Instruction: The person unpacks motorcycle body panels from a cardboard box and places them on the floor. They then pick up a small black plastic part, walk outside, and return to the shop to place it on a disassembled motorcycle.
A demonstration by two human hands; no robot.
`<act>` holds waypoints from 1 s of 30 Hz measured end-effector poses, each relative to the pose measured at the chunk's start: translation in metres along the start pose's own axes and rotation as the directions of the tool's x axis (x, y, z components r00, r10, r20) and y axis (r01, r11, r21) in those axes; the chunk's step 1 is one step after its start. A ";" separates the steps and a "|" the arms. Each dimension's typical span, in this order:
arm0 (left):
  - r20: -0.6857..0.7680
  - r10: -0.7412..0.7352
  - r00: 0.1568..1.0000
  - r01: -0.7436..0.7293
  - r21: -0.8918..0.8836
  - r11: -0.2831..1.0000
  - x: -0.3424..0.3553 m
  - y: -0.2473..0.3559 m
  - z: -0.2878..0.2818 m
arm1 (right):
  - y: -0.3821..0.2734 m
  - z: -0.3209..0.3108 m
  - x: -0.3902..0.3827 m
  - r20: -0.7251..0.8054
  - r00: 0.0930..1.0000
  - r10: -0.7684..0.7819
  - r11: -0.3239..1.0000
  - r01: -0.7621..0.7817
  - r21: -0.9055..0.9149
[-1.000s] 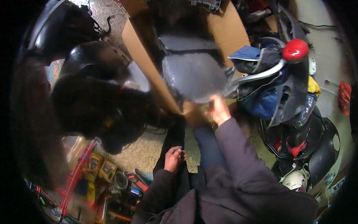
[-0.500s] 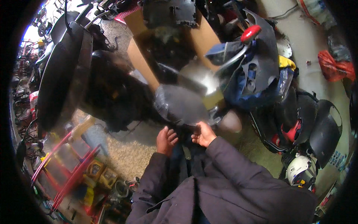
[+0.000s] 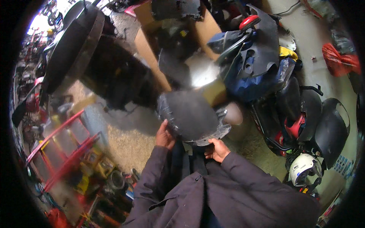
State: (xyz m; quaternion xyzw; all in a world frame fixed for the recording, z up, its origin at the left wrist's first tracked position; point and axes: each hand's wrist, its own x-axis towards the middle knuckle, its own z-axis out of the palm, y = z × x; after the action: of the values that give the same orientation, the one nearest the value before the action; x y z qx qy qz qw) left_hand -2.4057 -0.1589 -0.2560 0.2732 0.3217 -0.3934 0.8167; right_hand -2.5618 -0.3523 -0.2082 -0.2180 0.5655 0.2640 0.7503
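A dark grey curved plastic panel (image 3: 192, 114), with a ragged, shiny lower rim, lies in front of my body between my hands. My left hand (image 3: 165, 136) is closed on its lower left edge, the thumb or a finger showing against the side. At the lower right rim, my right hand (image 3: 218, 151) pinches the panel, thumb on top and the other fingers curled below. Just beyond the panel stands an open cardboard box (image 3: 146, 53) holding dark plastic parts, partly blurred.
A red metal rack (image 3: 70, 152) is at the lower left, beside assorted small parts. On the left rises a large black panel (image 3: 70, 49). A white helmet (image 3: 302, 167) and black body panels (image 3: 330, 131) are at the right. A blue bag (image 3: 247, 87) sits beside the box.
My left hand, apart from the panel before, now grips its left side. My right hand has shifted down and slightly right. The panel has come closer to me and turned, showing its ragged lower rim.
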 end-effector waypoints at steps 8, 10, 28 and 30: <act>-0.078 0.014 0.997 -0.001 0.156 0.988 -0.107 0.000 -0.012 | 0.025 -0.022 -0.023 0.186 0.959 -0.215 0.968 0.235 -0.087; -0.015 0.114 0.993 -0.110 0.163 0.981 -0.132 0.006 -0.013 | 0.033 -0.010 -0.026 0.247 0.929 -0.276 0.946 0.308 -0.101; -0.205 0.748 0.631 -0.773 -0.086 0.629 -0.415 0.110 -0.166 | 0.237 0.224 -0.011 0.384 0.907 0.172 0.855 0.056 -0.516; -0.274 0.774 0.571 -0.815 -0.080 0.573 -0.433 0.129 -0.193 | 0.260 0.262 -0.011 0.385 0.890 0.244 0.770 0.064 -0.635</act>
State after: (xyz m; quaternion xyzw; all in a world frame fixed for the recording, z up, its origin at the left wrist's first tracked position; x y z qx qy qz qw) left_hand -2.5696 0.2475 -0.0347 0.3461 0.2846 0.0823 0.8902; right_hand -2.5395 0.0090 -0.1356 -0.3622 0.2661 0.5176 0.7280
